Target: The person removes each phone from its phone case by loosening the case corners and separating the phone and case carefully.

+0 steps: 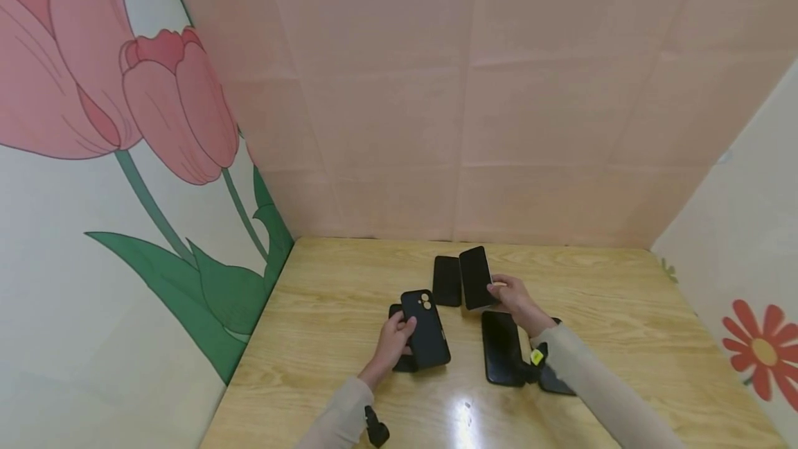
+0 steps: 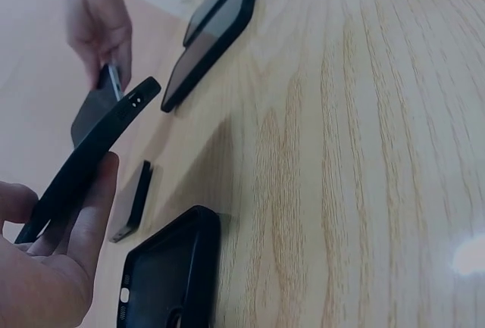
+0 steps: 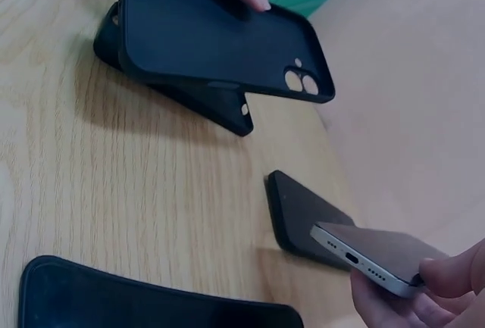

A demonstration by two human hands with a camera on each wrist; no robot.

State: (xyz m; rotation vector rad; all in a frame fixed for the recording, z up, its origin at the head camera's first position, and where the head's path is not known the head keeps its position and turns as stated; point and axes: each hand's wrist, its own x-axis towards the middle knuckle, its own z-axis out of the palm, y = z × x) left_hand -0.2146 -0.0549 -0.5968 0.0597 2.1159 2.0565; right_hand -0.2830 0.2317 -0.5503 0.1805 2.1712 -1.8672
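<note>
My left hand (image 1: pixel 391 344) grips a black phone case (image 1: pixel 429 338) by its edge, raised above the table. In the right wrist view this case (image 3: pixel 204 32) is hollow, with two round camera holes in one corner. Below it on the table lies a second black phone case (image 2: pixel 163 271), open side up in the left wrist view. My right hand (image 1: pixel 517 300) pinches a bare phone (image 1: pixel 476 277) with a dark screen. Its silver edge and charging port show in the right wrist view. Phone and held case are apart.
A dark phone (image 1: pixel 446 281) lies flat at the back, beside the held phone. Two more black phones (image 1: pixel 501 345) (image 1: pixel 557 381) lie at the right, one partly under my right forearm. The wooden table (image 1: pixel 337 296) meets a pink-covered wall behind.
</note>
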